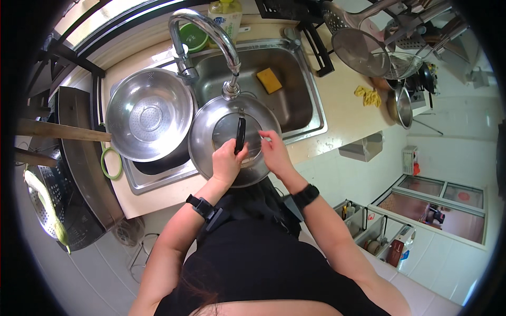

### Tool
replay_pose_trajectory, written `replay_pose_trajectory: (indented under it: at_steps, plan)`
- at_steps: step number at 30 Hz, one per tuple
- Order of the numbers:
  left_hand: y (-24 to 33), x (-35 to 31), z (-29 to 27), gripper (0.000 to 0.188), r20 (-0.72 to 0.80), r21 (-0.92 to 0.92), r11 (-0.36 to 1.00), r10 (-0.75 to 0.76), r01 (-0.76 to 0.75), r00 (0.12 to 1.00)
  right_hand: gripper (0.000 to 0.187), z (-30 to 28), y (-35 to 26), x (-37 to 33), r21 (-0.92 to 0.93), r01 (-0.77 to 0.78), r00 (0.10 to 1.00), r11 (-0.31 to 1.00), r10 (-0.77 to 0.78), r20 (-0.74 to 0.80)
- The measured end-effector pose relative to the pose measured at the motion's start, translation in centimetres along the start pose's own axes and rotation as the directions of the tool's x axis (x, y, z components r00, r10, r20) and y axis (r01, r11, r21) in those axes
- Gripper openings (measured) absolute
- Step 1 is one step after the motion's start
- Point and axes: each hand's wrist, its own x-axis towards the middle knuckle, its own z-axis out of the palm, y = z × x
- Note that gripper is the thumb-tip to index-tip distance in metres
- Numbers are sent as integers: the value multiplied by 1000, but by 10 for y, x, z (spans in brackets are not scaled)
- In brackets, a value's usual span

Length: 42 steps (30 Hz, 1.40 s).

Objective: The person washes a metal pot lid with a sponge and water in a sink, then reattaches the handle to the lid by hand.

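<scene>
In front of me, partly over the sink (292,113), is a wide round steel pot lid (203,145) with a darker, glassy middle. A black handle (241,131) stands up from it. My left hand (226,160) is closed around the lower part of this handle. My right hand (276,152) is over the right side of the lid, fingers curled and thumb and fingertips close together; whatever they hold, if anything, is too small to make out. Just beyond the lid's far rim is the spout end of the chrome faucet (229,47).
Left of the lid rests a large perforated steel basin (150,116). A yellow sponge (269,80) lies in the sink. Behind stand a green bowl (194,37) and a soap bottle (226,16). Strainers (361,52) hang at upper right; a yellow cloth (368,96) lies on the counter.
</scene>
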Motion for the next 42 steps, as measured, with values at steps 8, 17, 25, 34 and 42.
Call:
replay_pose_trajectory:
  at_steps: [8,17,25,34,42]
  plan:
    - [8,-1,1,41,58,-91,994,-58,64,997,28,-1,-29,-38,448,-429,879,785,478,5]
    - [7,-5,6,42,83,-72,992,-101,107,991,31,10,-22,-30,405,-429,860,807,502,-89]
    - [8,-6,5,41,86,-105,990,-81,90,993,29,10,-20,-14,348,-380,889,857,442,-120]
    - [11,-5,4,38,56,-112,991,-62,68,997,27,15,-19,-8,355,-390,871,850,465,-159]
    - [13,-3,9,31,72,-111,991,-65,73,995,29,11,8,12,240,-323,918,915,365,-156]
